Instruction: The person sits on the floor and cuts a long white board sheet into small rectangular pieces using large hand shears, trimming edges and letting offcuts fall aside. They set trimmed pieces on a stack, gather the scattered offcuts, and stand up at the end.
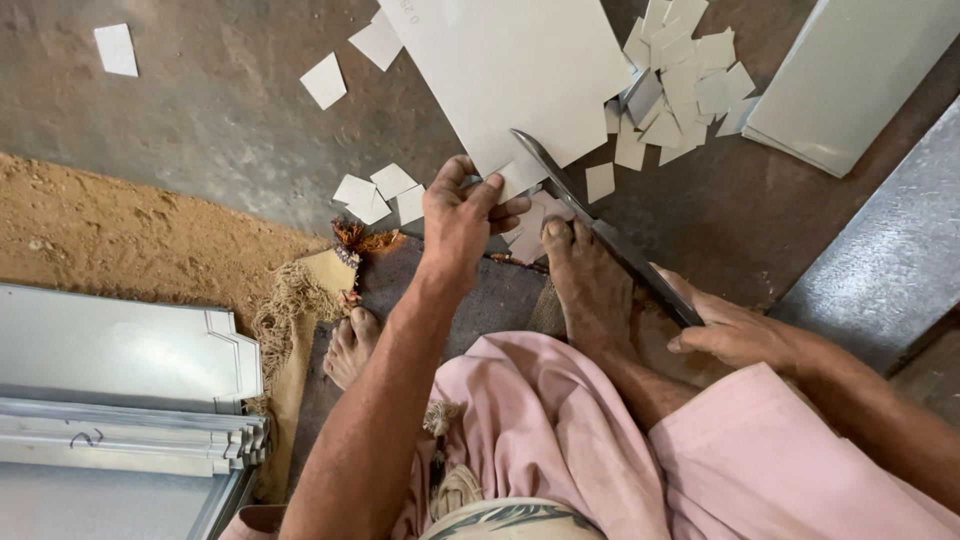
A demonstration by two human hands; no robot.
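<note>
Shears (pixel 600 235) bite pale, flat sheet (pixel 510 70) corner.

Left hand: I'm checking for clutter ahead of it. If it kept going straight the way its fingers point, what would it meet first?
The left hand already grips the big white sheet, so it would slide further along that sheet; the shears' blade lies just right of that line.

Seated worker, both arms extended forward, one foot planted between the hands.

The left hand (pixel 462 210) reaches to centre frame, fingers curled and thumb pinching down, forearm running up from the lower middle. The right hand (pixel 728 330) sits at right of centre, closed in a grip, palm down. The right foot (pixel 585 275) stretches forward between them; the left foot (pixel 350 345) lies tucked lower left.
</note>
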